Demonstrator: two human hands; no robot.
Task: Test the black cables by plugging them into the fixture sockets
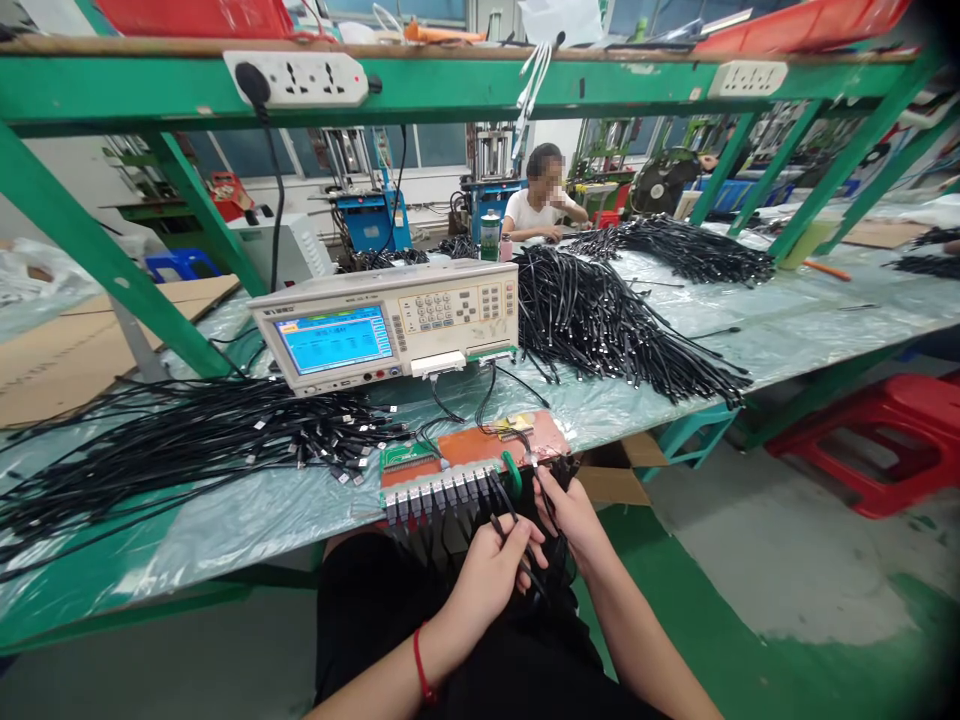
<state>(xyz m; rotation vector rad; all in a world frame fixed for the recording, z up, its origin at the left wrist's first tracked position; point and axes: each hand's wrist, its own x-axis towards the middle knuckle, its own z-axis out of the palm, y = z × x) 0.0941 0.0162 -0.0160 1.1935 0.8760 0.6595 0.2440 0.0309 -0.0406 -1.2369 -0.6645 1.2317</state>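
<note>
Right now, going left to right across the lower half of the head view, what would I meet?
Heap of black USB cables → left hand → right hand → open cardboard box → teal stool → red plastic stool.

No wording is showing clearly enough to be read with certainty. On the tester (386, 325), dark lettering is running along the top of the front, a logo at its left end and a finer line right of it, both blurring. Its blue screen (332, 338) is displaying a larger line of characters above smaller rows, all too fuzzy to make out. The keypad (433, 312) is bearing key markings too tiny to read. At the far left, a cardboard sheet (67, 350) is carrying faint, illegible print.
</note>
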